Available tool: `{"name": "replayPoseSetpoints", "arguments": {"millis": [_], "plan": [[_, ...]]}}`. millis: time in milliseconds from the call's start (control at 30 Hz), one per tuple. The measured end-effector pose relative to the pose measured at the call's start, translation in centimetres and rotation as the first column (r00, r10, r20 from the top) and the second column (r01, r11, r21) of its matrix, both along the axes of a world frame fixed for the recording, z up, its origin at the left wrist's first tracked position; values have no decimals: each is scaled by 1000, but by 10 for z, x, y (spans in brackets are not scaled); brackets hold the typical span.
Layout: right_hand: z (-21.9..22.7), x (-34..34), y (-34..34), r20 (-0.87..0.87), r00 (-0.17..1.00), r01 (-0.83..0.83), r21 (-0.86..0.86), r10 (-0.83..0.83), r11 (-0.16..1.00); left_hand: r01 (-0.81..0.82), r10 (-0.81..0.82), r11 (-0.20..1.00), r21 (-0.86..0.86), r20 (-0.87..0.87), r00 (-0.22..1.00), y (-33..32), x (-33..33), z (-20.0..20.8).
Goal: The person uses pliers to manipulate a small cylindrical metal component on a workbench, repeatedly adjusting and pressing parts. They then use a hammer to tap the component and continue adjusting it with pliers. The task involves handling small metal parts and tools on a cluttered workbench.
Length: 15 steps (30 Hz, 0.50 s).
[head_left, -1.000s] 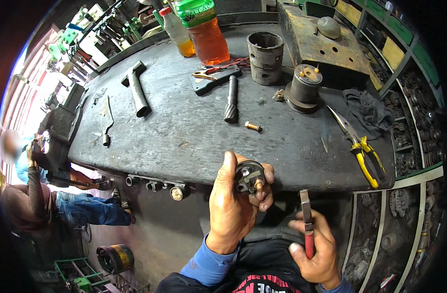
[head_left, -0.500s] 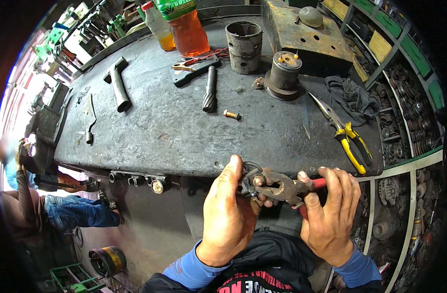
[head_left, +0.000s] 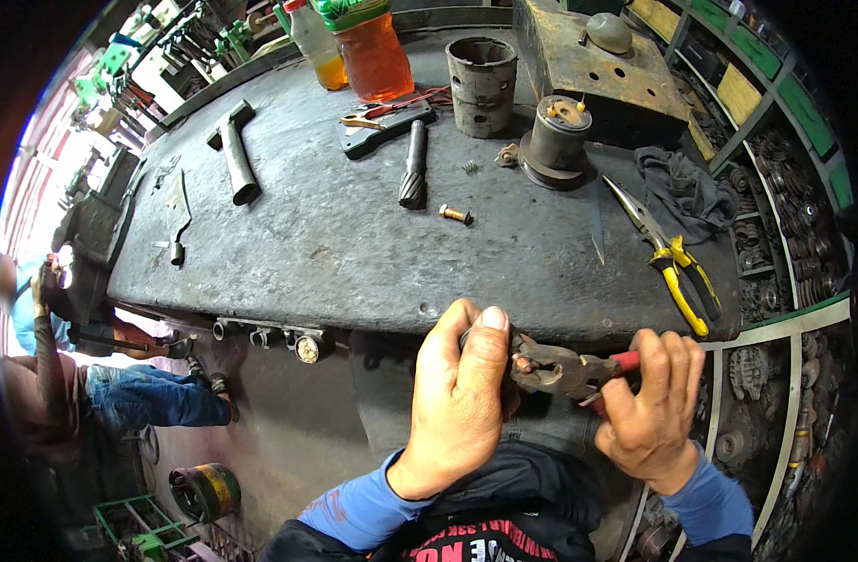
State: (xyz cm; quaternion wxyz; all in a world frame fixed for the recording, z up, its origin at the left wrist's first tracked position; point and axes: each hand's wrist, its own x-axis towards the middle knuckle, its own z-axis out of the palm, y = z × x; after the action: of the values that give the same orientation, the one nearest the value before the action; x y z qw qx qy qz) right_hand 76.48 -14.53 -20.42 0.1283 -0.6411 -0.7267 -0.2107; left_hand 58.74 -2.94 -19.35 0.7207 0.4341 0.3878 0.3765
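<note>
My left hand point(head_left: 457, 393) is curled fully around a small metal part, mostly hidden, just below the workbench edge point(head_left: 354, 314). My right hand point(head_left: 649, 412) clenches red-handled pliers point(head_left: 565, 368); I'd squeeze steadily, part braced.

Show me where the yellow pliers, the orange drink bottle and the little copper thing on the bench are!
yellow pliers point(head_left: 677, 272), head view, on the yellow handles.
orange drink bottle point(head_left: 371, 58), head view, on its orange body.
little copper piece point(head_left: 455, 214), head view, on its middle.
</note>
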Motion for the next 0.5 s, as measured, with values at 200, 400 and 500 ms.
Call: {"name": "replayPoseSetpoints", "arguments": {"millis": [200, 400, 500], "plan": [[20, 22, 12, 143, 985, -90, -14, 91, 996, 128, -128, 992, -2, -93, 987, 12, -7, 7], [29, 22, 8, 174, 984, -39, -43, 46, 998, 308, -326, 942, -132, -148, 934, 32, -12, 8], [20, 12, -7, -91, 995, 33, -142, -47, 989, 183, -181, 981, -63, 42, 983, 45, -14, 5]]}}
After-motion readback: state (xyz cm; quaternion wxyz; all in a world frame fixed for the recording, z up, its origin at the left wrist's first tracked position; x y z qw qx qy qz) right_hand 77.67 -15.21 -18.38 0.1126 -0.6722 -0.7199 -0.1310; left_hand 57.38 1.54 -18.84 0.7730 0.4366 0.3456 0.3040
